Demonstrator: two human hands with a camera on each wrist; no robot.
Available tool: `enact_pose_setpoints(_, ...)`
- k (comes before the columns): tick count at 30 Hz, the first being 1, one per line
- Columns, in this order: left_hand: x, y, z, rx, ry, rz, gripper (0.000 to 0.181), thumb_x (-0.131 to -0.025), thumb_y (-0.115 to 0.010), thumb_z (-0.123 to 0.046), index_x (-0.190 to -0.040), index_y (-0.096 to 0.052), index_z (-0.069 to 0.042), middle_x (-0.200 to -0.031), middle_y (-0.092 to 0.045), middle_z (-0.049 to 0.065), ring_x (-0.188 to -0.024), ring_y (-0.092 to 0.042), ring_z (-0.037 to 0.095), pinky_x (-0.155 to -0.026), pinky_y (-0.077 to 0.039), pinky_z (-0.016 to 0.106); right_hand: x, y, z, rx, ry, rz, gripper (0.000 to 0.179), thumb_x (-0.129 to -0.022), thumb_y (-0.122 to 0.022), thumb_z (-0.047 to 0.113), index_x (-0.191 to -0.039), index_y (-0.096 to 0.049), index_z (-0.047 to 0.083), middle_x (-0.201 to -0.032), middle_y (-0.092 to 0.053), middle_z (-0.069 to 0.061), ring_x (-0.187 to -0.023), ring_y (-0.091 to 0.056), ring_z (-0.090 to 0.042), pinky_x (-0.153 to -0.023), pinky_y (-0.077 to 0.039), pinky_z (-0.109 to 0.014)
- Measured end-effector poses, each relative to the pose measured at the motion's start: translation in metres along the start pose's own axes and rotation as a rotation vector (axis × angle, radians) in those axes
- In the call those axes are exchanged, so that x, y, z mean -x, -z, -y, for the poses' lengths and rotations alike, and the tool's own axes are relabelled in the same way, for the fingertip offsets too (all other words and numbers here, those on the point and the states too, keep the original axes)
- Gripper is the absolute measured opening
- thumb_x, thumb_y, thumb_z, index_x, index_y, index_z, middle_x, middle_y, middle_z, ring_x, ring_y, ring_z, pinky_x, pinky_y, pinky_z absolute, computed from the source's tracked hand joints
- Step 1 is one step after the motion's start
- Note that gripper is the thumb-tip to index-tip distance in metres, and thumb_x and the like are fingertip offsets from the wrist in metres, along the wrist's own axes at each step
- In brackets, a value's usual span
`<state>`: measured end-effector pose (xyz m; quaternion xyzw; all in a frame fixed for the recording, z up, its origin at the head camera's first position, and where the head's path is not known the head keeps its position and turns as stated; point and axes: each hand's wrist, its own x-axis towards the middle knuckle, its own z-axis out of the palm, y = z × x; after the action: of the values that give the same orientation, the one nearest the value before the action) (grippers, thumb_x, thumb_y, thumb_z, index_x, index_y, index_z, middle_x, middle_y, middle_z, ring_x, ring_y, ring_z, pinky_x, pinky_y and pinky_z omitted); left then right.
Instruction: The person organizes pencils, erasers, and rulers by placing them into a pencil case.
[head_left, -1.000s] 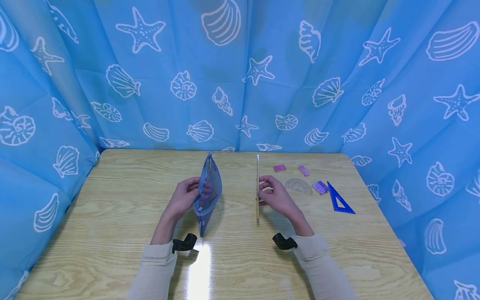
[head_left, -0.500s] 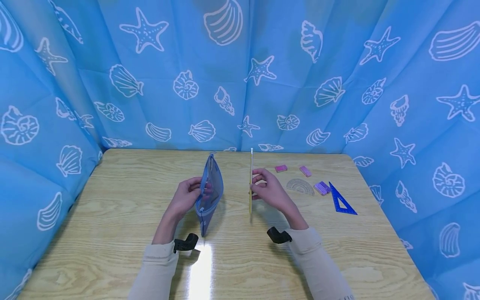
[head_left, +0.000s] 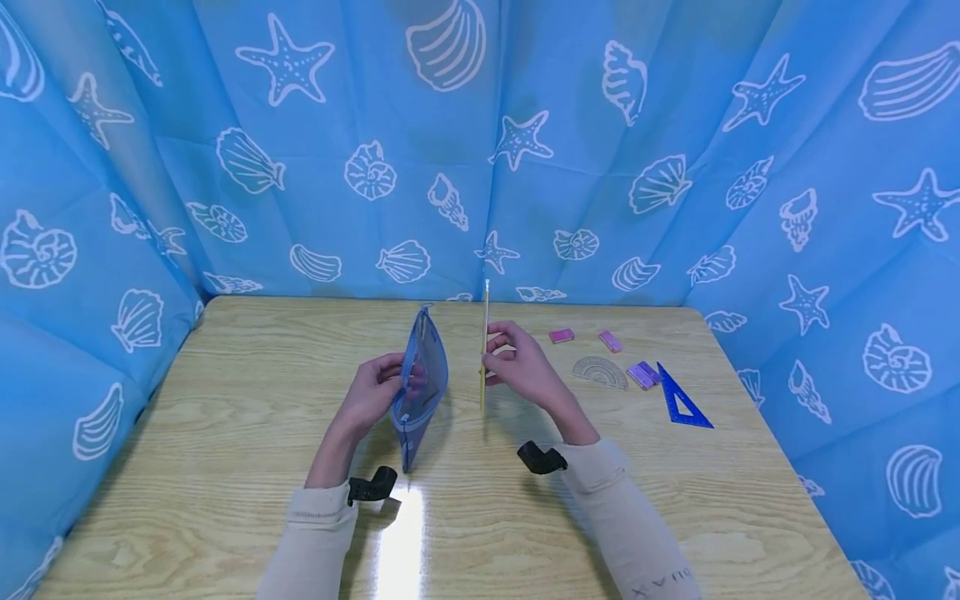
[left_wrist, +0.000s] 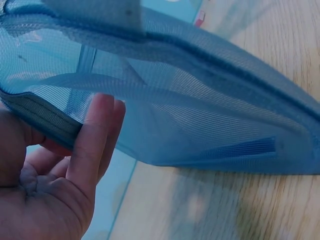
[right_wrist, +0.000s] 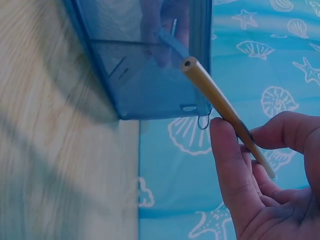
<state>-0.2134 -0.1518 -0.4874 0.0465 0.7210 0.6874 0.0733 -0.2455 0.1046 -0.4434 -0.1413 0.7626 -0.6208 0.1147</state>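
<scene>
While the blue pouch (head_left: 420, 396) is held wide at its mouth by the left hand (head_left: 372, 387), the yellow pencil (right_wrist: 215, 95) is pinched near it by the right hand (head_left: 521, 362); it should be lined up gently.

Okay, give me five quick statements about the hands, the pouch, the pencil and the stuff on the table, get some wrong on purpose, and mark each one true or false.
1. The left hand holds the blue mesh pouch. True.
2. The pouch is zipped shut. False: its mouth gapes open.
3. The right hand pinches the yellow pencil. True.
4. The pencil is inside the pouch. False: it is held outside, to the right of the pouch in the head view.
5. In the head view, the blue set square lies to the right of the clear protractor. True.
</scene>
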Motion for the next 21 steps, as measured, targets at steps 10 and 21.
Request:
enact_pose_setpoints(10, -0.001, -0.001, 0.003, -0.007, -0.016, 0.003, 0.037, -0.1, -0.041, 0.008, -0.134, -0.054, 0.012, -0.124, -0.063, 0.033, -0.112, -0.067, 0.04, -0.092, -0.061, 0.038, -0.01, -0.011, 0.017, 0.007, 0.032, 0.001, 0.051, -0.096, -0.055, 0.001, -0.145, -0.039, -0.001, -0.105, -0.053, -0.013, -0.075, -0.063, -0.017, -0.072, -0.065, -0.043)
enact_pose_setpoints(21, 0.0, 0.001, 0.001, -0.01, -0.027, 0.0, 0.037, -0.101, -0.04, 0.007, -0.136, -0.053, 0.012, -0.125, -0.062, 0.033, -0.116, -0.064, 0.044, -0.095, -0.06, 0.044, -0.02, -0.026, 0.024, -0.024, 0.043, 0.006, 0.058, -0.096, -0.055, -0.001, -0.15, -0.036, 0.006, -0.104, -0.052, -0.013, -0.077, -0.063, -0.023, -0.071, -0.065, -0.042)
